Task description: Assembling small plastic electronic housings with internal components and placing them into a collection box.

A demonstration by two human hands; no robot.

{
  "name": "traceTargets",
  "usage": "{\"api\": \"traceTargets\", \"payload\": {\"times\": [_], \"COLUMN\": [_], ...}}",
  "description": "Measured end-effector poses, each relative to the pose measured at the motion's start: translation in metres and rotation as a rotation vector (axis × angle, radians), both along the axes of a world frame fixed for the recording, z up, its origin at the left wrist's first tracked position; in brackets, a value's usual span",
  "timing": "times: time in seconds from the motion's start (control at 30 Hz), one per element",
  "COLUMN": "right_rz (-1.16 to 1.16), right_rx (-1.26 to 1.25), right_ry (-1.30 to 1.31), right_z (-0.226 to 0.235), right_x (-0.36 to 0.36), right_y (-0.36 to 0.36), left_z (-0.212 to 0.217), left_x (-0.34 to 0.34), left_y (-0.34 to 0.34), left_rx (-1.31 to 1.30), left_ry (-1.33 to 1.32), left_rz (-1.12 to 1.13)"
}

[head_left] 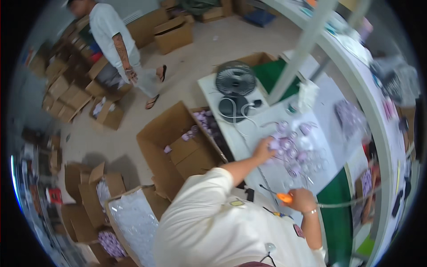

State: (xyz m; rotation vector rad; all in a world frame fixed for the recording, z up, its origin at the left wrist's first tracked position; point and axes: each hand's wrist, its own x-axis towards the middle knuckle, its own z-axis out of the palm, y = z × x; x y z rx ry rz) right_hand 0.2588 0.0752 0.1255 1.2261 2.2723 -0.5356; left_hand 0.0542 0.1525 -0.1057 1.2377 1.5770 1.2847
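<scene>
In the head view, the left hand [265, 149] is at the near-left edge of a heap of lilac pieces [291, 152] on a white table [327, 129]; whether it grips one cannot be told. The right hand [303, 200] is closed around an orange tool [284, 198] near the heap. Beyond stands a fan [235, 78]; left, an open box [153, 131].

Loose cream short-sleeved tee [204, 222], kinda roomy, with a little maroon patch [298, 230] and a yellowish patch [237, 203]. Thin dark cord [267, 257] up front, pale bracelet [310, 212] by the right hand [302, 200]. Both hands bare.
</scene>
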Motion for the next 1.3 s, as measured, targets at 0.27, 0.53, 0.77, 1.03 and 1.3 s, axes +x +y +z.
{"api": "traceTargets", "payload": {"times": [0.27,0.53,0.77,1.03,1.3], "right_rz": [0.033,0.113,0.098,0.605,0.186], "right_rx": [0.004,-0.035,-0.178,0.762,-0.148], "right_ry": [-0.067,-0.288,-0.485,-0.660,-0.542], "right_z": [-0.042,-0.099,-0.133,-0.162,-0.129], "right_x": [0.008,-0.011,-0.024,-0.032,-0.055], "right_y": [0.021,0.057,0.081,0.031,0.082], "left_z": [0.206,0.427,0.428,0.426,0.413], "left_x": [-0.055,-0.260,-0.249,-0.203,-0.183], "left_y": [-0.036,-0.202,-0.239,-0.240,-0.224], "left_rx": [0.299,0.903,0.539,0.874,1.062], "left_ry": [-0.230,-0.803,-0.814,-0.949,-0.936], "left_rz": [-0.428,-0.621,-0.753,-0.998,-1.098]}}
